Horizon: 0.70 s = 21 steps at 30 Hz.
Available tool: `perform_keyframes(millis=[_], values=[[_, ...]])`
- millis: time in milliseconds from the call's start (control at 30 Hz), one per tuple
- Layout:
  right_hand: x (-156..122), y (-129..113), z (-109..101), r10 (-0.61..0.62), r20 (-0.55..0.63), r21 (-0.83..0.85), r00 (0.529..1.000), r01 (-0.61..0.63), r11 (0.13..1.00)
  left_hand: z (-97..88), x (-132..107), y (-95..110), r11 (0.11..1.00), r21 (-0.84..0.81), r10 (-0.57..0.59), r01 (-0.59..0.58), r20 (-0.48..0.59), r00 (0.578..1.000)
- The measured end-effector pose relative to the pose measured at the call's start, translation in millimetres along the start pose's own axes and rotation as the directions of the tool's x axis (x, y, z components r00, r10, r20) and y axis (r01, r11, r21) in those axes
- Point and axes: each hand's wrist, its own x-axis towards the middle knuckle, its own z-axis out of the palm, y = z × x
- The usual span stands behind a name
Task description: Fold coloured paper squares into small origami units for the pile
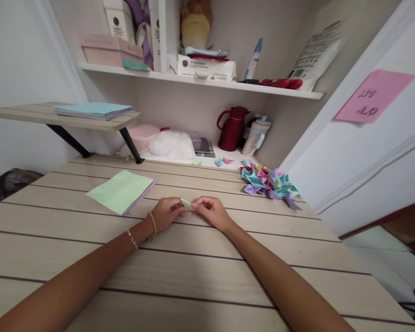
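Both hands, left hand and right hand, pinch a small green folded paper by its ends; it looks light, limp, easily creased.

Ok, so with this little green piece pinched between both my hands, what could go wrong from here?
1. The green paper piece is small and held only at its ends by the left hand and right hand, so it could slip or crease crooked.
2. The pile of folded paper units lies near the right edge of the table. A sweep of the right arm might knock some off.
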Motion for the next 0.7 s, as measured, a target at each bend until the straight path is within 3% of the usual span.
perform_keyframes(millis=[167, 300, 400, 567, 700], values=[[0.7, 2.5, 0.0, -0.003, 0.006, 0.046, 1.0, 0.003, 0.999, -0.8, 0.5, 0.6, 1.0, -0.007, -0.009, 0.009, 0.013, 1.0], [1.0, 2.7, 1.7, -0.033, 0.015, 0.074, 0.999, 0.031, 0.997, 2.1, 1.0, -2.4, 0.98, -0.191, -0.06, 0.062, 0.019, 0.998], [-0.7, -0.3, 2.6, -0.073, 0.044, 0.022, 0.996, 0.072, 0.997, 3.5, 1.3, -4.4, 0.947, -0.306, -0.095, 0.096, 0.018, 0.995], [-5.5, -2.8, 3.3, -0.112, 0.005, -0.104, 0.994, 0.112, 0.988, 0.0, 0.8, 1.3, 0.926, -0.355, -0.108, 0.128, 0.074, 0.991], [-6.1, -1.0, 2.6, -0.234, -0.045, -0.245, 0.971, 0.216, 0.945, -1.5, 0.0, 4.7, 0.914, -0.377, -0.116, 0.149, 0.108, 0.987]])
